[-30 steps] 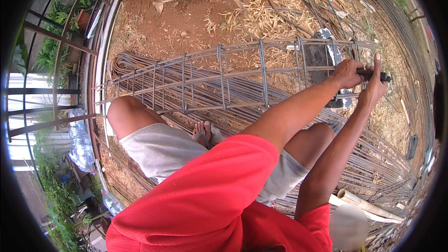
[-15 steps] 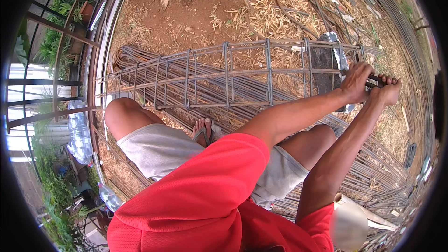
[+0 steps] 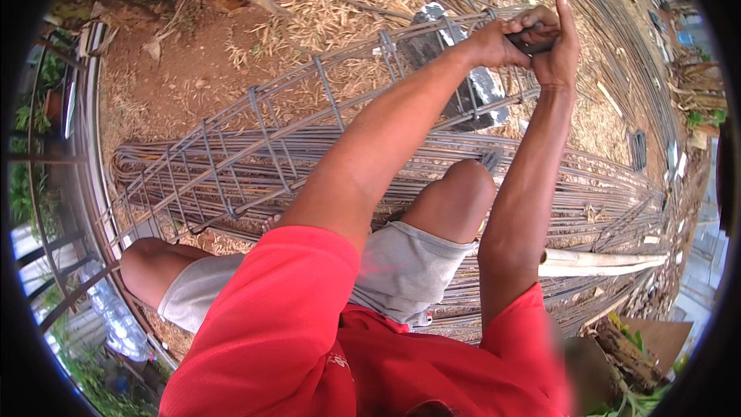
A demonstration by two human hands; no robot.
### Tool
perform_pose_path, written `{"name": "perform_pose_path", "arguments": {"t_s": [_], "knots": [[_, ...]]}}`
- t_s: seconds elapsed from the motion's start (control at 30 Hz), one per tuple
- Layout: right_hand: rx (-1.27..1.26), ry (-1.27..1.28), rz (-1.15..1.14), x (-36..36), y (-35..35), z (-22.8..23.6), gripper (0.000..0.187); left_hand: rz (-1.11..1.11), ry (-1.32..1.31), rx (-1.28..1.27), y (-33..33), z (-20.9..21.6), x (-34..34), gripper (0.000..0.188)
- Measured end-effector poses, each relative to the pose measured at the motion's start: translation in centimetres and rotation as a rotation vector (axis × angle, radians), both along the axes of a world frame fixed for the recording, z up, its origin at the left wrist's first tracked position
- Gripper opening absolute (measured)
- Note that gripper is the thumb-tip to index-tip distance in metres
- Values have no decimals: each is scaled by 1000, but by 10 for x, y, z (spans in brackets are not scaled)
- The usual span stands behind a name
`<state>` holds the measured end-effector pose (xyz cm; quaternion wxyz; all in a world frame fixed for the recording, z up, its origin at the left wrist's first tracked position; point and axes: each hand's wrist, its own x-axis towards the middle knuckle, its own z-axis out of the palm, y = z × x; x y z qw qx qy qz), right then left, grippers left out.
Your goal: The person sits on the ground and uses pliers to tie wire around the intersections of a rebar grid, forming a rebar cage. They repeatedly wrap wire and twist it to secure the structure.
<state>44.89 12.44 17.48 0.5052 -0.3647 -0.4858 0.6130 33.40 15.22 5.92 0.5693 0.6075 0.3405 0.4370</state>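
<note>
At the far right end of a long rebar cage point(image 3: 266, 137), both my hands meet around a dark two-handled tool point(image 3: 532, 40). My left hand point(image 3: 491, 43) is closed on one side of it, fingers wrapped round. My right hand point(image 3: 559, 46) has its fingers curled on the other side, thumb pointing up. The tool's head is hidden behind the hands, so its exact kind cannot be told. The cage is made of long bars with square stirrups spaced along it. Its right end lies over a dark block with white-flecked edges point(image 3: 486, 86).
Beneath the cage lies a wide bundle of rebar point(image 3: 571, 174), spreading right. My bent knees point(image 3: 463, 189) are close below the cage. A pale pole point(image 3: 602, 262) lies at right. Clear plastic bottles point(image 3: 116, 324) stand at left, by a metal frame point(image 3: 46, 158). Dry leaves litter the soil.
The view has swung, so the cage appears more tilted, rising to the right. My hands have shifted on the tool, and the right thumb now sticks up.
</note>
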Motion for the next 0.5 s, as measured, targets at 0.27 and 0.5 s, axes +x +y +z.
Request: {"name": "perform_pose_path", "arguments": {"t_s": [0.27, 0.5], "knots": [[53, 109, -289, -13, 6, -19, 56, -111, 0, -14, 12, -11, 5, 27], [-48, 431, -630, 2, -52, -26, 48, -101, 462, 275, -33, 34, 10, 37]]}}
